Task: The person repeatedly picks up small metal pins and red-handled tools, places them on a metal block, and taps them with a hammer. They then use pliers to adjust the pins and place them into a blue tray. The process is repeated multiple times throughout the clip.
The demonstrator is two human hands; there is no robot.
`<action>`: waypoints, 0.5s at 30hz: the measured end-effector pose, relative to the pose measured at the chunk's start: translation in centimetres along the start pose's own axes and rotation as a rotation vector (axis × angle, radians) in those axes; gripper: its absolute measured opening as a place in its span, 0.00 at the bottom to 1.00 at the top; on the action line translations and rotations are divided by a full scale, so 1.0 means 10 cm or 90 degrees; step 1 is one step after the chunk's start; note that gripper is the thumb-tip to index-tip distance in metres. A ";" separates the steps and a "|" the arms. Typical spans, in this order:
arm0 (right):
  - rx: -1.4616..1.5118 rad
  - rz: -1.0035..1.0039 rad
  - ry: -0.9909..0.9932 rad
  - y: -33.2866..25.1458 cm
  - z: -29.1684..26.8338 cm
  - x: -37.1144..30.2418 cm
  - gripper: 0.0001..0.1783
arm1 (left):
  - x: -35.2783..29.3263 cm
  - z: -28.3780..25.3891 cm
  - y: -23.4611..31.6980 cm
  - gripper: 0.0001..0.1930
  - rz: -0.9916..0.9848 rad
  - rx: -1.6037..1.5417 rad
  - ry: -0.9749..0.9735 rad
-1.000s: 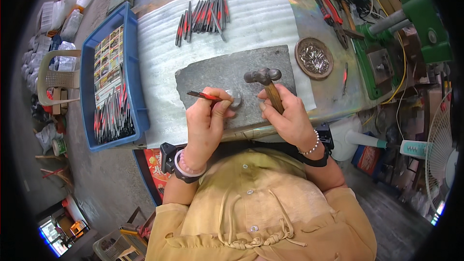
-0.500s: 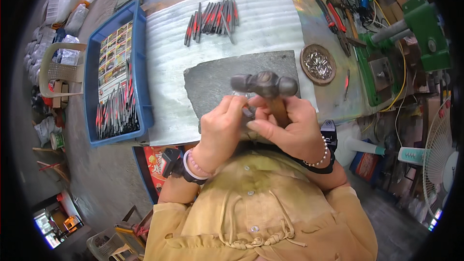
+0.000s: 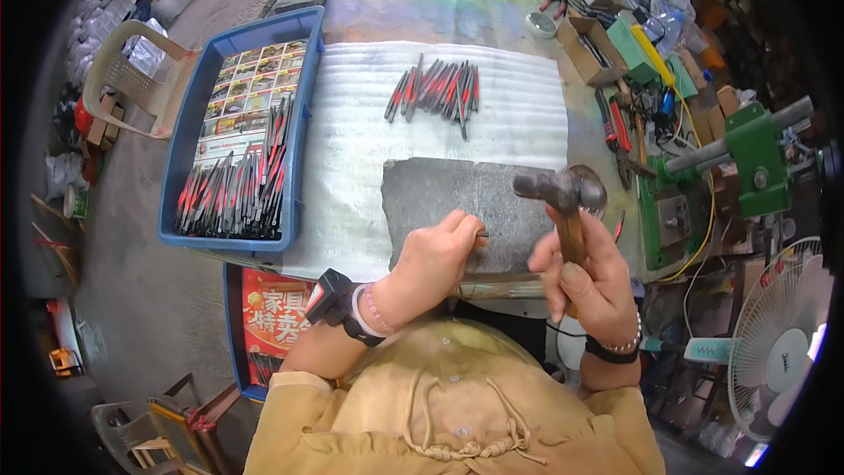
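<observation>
A ball-peen hammer [image 3: 560, 191] with a wooden handle is upright in my right hand [image 3: 591, 286], its head raised above the right end of a grey stone slab [image 3: 440, 193]. My left hand [image 3: 438, 255] is closed at the slab's near edge, pinching a slim dark piece [image 3: 483, 234]; only its short end shows, the rest is hidden by the fingers. Beyond the slab, a pile of slim dark rods with red bands [image 3: 435, 92] lies on a white foam sheet [image 3: 352, 127]. The hammer head mostly covers a round bowl of small shiny pieces.
At left, a blue tray [image 3: 303, 123] holds more dark and red rods [image 3: 242, 193]. Pliers [image 3: 615, 127], a cardboard box [image 3: 591, 44] and a green metal press [image 3: 747, 167] crowd the right. A white fan [image 3: 782, 361] stands at lower right, a plastic chair [image 3: 136, 79] at far left.
My hands have moved apart: the right has carried the hammer rightward, the left has settled low at the slab with the dark piece. The whole view has shifted, bringing more of the table's far end in.
</observation>
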State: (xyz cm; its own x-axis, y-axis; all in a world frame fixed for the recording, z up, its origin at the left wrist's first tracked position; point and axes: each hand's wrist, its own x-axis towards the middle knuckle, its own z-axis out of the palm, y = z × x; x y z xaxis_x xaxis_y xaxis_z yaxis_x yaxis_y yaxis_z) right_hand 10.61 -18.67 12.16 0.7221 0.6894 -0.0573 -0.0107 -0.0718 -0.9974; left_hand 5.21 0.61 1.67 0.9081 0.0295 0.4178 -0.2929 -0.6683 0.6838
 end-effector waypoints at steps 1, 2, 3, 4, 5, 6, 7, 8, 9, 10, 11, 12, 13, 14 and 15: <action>-0.098 -0.014 -0.008 -0.02 -0.05 -0.05 0.30 | 0.00 0.00 -0.01 0.09 -0.004 -0.011 -0.002; -0.176 -0.024 -0.005 -0.03 -0.10 -0.09 0.30 | 0.00 0.00 -0.01 0.10 -0.007 -0.023 -0.005; -0.273 -0.017 0.033 -0.04 -0.10 -0.17 0.27 | 0.00 0.00 -0.02 0.10 -0.006 -0.020 -0.005; -0.311 -0.036 0.027 -0.04 -0.10 -0.21 0.27 | 0.00 0.00 -0.02 0.10 -0.005 -0.017 -0.008; -0.347 -0.053 0.021 -0.05 -0.11 -0.23 0.27 | -0.01 0.01 -0.02 0.10 -0.005 -0.014 -0.010; -0.384 -0.071 0.015 -0.06 -0.12 -0.25 0.27 | -0.01 0.02 -0.01 0.11 -0.004 -0.011 -0.005; -0.410 -0.095 0.010 -0.08 -0.13 -0.26 0.28 | -0.02 0.02 -0.01 0.11 -0.005 -0.007 0.000; -0.429 -0.100 -0.008 -0.10 -0.13 -0.26 0.28 | -0.02 0.03 0.00 0.11 -0.005 -0.007 0.005; -0.447 -0.106 -0.023 -0.12 -0.13 -0.26 0.28 | -0.02 0.03 0.00 0.11 -0.004 -0.003 0.003; -0.465 -0.113 -0.038 -0.14 -0.13 -0.25 0.28 | -0.03 0.03 0.01 0.11 -0.002 -0.002 0.004; -0.477 -0.118 -0.049 -0.16 -0.12 -0.24 0.28 | -0.03 0.03 0.01 0.11 0.000 -0.002 0.010; -0.490 -0.123 -0.059 -0.18 -0.11 -0.24 0.27 | -0.03 0.03 0.01 0.09 0.004 0.008 0.011; -0.500 -0.114 -0.073 -0.18 -0.10 -0.23 0.27 | -0.02 0.04 0.01 0.08 0.008 0.017 0.018; -0.504 -0.132 -0.073 -0.19 -0.10 -0.23 0.28 | -0.02 0.04 0.01 0.07 0.011 0.027 0.024; -0.506 -0.137 -0.075 -0.19 -0.09 -0.23 0.28 | -0.03 0.04 0.01 0.07 0.013 0.023 0.025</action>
State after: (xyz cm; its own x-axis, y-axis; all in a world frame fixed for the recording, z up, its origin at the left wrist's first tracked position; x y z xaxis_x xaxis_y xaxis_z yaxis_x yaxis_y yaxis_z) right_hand 9.57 -20.75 14.18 0.5747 0.8141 0.0830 0.6432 -0.3867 -0.6609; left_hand 5.08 0.24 1.37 0.8894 0.0447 0.4549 -0.2990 -0.6959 0.6529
